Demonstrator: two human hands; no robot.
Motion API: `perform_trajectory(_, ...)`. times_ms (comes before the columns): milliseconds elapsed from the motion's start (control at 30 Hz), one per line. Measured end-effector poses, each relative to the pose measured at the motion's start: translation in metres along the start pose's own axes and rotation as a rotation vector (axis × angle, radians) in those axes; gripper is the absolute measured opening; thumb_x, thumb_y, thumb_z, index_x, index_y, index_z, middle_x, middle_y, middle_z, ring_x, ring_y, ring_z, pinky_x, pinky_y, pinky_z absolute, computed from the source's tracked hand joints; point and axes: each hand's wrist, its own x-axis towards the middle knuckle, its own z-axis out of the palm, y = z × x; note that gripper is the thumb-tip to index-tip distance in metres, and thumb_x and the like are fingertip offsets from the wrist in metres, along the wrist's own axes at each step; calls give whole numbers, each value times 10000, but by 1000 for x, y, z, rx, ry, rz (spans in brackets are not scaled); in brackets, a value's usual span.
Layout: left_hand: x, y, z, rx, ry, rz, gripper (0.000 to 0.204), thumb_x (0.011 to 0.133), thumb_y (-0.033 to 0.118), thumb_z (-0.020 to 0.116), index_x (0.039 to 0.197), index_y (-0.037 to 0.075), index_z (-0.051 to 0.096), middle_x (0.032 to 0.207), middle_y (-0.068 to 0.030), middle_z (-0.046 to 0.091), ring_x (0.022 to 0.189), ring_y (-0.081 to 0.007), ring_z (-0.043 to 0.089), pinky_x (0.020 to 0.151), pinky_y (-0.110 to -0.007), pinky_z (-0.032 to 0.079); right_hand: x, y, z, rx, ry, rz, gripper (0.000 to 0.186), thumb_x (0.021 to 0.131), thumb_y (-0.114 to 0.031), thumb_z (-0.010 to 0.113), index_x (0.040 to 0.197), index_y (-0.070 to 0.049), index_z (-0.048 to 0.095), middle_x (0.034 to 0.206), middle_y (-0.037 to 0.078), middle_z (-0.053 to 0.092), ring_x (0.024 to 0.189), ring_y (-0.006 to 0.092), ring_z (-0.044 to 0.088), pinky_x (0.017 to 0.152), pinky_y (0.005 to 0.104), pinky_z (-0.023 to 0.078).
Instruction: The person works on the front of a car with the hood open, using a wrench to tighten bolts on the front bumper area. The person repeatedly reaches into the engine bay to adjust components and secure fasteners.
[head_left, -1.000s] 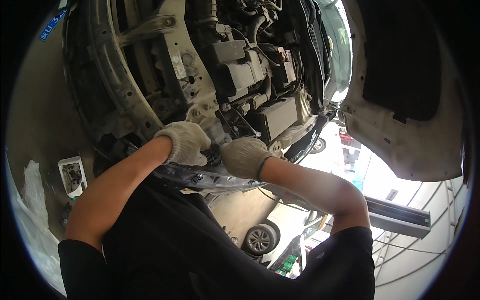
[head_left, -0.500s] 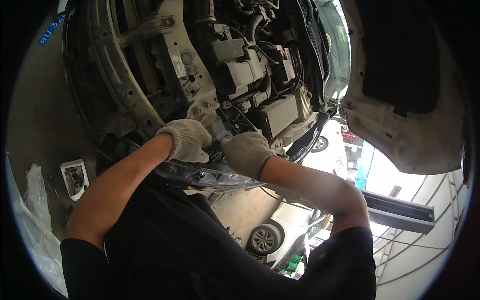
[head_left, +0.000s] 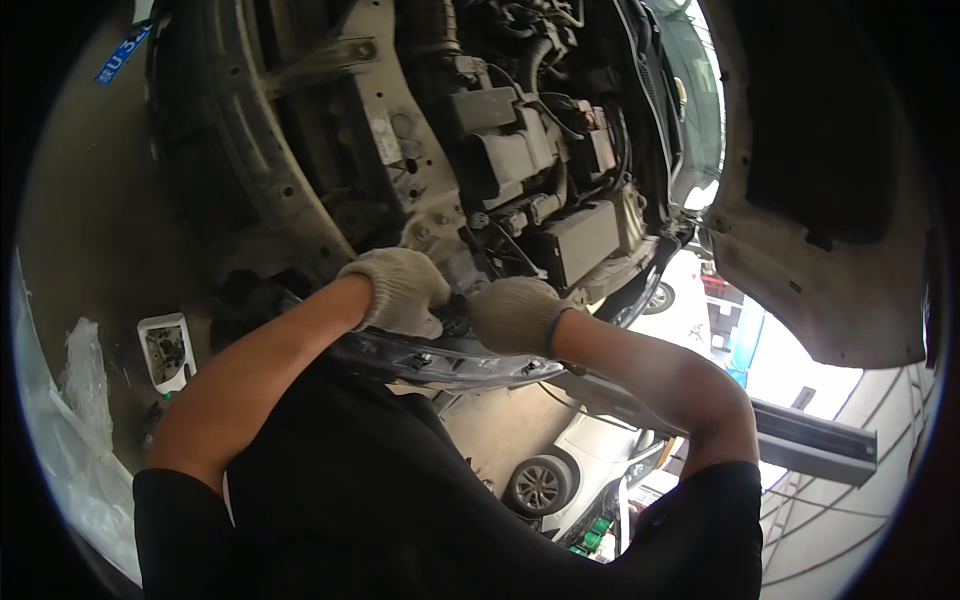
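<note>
The left hand and right hand curl partly closed; I cannot tell what either grip holds. Slipping could knock the left against the metal bracket just beyond.

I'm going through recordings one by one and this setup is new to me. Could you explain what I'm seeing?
There is no robot here: a person works with two hands in pale knitted gloves. The wide fisheye camera sits on their head and looks down, so straight edges bend. The left hand and right hand meet at the front corner of a car, beside its exposed engine bay; the raised hood is at right. What the fingers grip, if anything, is hidden. On the floor at left are a white container and clear plastic sheeting.
</note>
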Motion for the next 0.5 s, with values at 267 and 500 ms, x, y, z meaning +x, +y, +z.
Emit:
perform_trajectory(267, 0, -4, 0, 30, -90, 6, 366, 841, 389, 613, 897, 51, 743, 839, -169, 708, 880, -345, 701, 821, -443, 555, 8, 7, -8, 144, -84, 81, 301, 865, -189, 478, 845, 19, 694, 816, 230, 689, 820, 402, 694, 810, 508, 543)
perform_trajectory(500, 3, -7, 2, 11, -85, 43, 338, 845, 361, 613, 883, 51, 743, 835, -160, 711, 877, -336, 706, 828, -442, 556, 9, -1, -22, 116, -172, 77, 242, 812, -171, 551, 774, -11, 728, 820, 215, 706, 790, 379, 707, 753, 465, 564)
